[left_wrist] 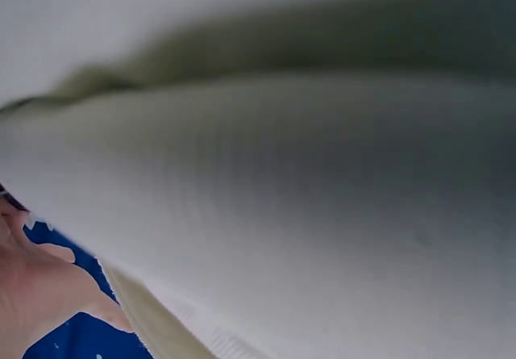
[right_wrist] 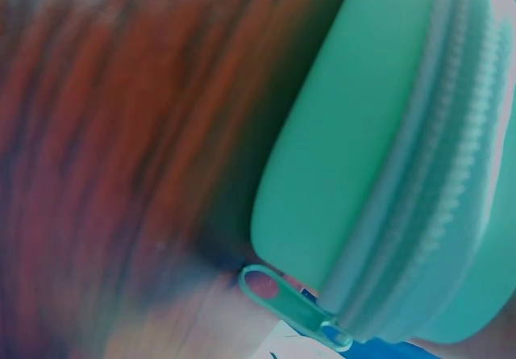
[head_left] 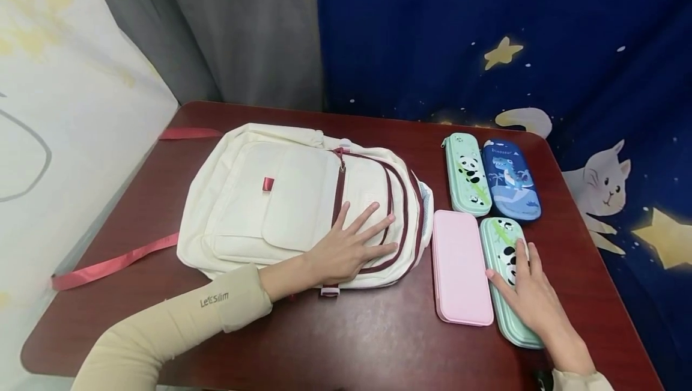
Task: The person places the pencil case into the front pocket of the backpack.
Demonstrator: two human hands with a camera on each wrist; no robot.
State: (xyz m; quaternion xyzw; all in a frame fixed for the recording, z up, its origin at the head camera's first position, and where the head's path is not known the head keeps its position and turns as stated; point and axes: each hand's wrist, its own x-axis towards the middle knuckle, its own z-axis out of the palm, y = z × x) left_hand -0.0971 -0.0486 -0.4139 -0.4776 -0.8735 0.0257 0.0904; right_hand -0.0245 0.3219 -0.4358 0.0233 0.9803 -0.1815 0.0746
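A cream backpack (head_left: 303,199) with dark red zip trim lies flat on the table. My left hand (head_left: 351,250) rests on its front pocket, fingers spread; in the left wrist view pale fabric fills most of the picture. My right hand (head_left: 535,295) lies over a mint green panda pencil case (head_left: 500,238), its fingers extended across the top and the thumb toward the left edge. Up close in the right wrist view are that case's zipped side (right_wrist: 347,149) and its zip pull (right_wrist: 282,298).
A pink pencil case (head_left: 462,268) lies between the backpack and the right-hand case. Behind are a second mint panda case (head_left: 467,172) and a blue dinosaur case (head_left: 510,178). Red straps (head_left: 119,262) trail left over the dark red table (head_left: 346,343). Curtains (head_left: 432,36) hang behind.
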